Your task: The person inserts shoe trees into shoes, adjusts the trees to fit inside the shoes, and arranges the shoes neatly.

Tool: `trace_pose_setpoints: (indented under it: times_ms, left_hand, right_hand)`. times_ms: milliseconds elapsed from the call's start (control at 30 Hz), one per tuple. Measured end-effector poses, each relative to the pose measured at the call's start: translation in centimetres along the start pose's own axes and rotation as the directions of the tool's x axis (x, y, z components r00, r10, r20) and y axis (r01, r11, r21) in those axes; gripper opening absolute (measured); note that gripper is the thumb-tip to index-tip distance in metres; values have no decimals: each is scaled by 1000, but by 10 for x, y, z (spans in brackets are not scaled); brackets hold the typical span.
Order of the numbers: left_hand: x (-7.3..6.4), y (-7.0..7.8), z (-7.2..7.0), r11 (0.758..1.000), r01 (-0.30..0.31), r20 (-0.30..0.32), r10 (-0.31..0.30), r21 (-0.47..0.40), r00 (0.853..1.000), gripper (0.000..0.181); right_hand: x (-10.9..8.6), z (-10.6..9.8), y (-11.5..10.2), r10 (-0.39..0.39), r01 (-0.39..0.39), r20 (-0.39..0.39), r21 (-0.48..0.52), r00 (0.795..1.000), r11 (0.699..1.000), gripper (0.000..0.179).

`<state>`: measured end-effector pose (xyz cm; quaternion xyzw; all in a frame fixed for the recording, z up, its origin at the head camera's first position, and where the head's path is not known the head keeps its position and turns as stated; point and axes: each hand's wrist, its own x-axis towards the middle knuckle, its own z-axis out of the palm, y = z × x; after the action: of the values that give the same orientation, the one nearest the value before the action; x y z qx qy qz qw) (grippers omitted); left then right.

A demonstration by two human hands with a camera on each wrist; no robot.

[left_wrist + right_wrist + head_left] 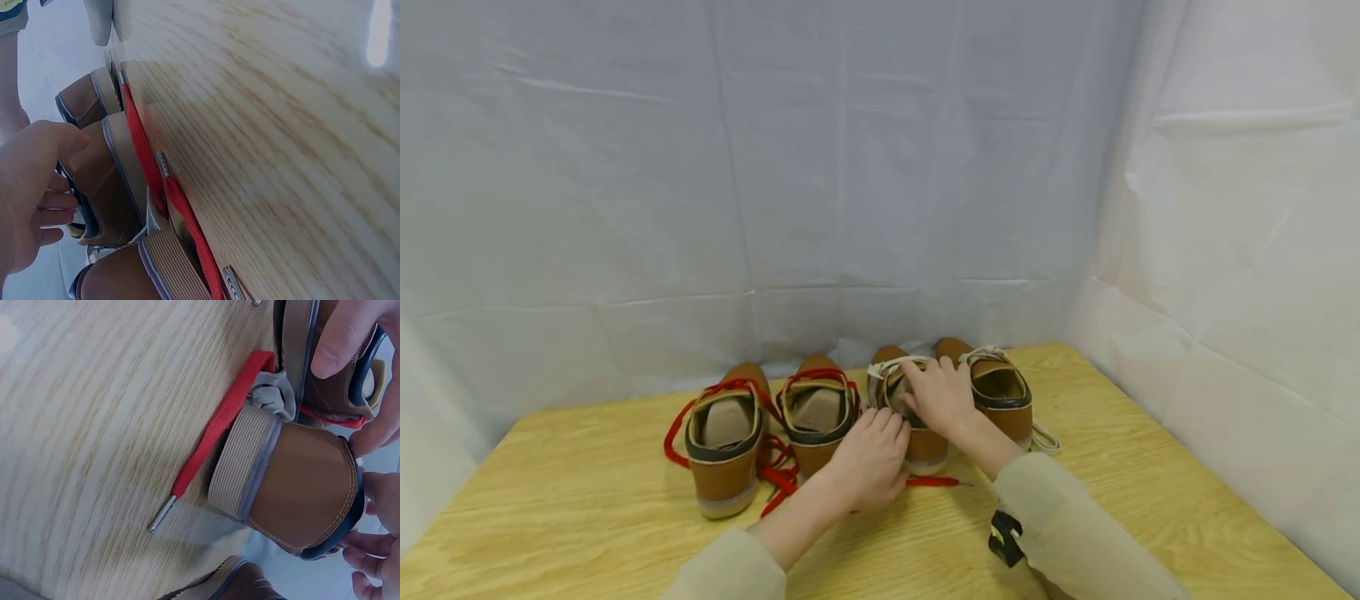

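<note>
Head view: third shoe from left, on table; left hand at its heel, digits parted; right hand over opening, pinching or not, cannot tell. Only wrist views resolve its ribbed sole.

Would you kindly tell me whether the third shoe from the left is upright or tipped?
Upright: in the head view, that shoe stands sole down on the table, its opening facing up.
</note>
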<state>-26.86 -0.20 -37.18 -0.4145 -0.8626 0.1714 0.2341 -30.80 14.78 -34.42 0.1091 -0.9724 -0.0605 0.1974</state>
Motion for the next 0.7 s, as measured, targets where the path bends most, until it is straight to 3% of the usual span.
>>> trace_pose_setpoints:
  times_ms: [233,467,700]
  left_hand:
    - [-1,0,0,1000,0,-6,0,7,1000,63]
    - [-1,0,1,1000,-7,-25,7,24,1000,62]
    - [-1,0,0,999,-12,-32,13,30,999,62]
  right_hand:
    - [0,-4,-10,70,-69,26,-61,997,996,41]
    - [2,-9,-19,191,-190,66,-24,979,982,38]
    - [1,-7,-18,183,-182,61,-23,981,983,36]
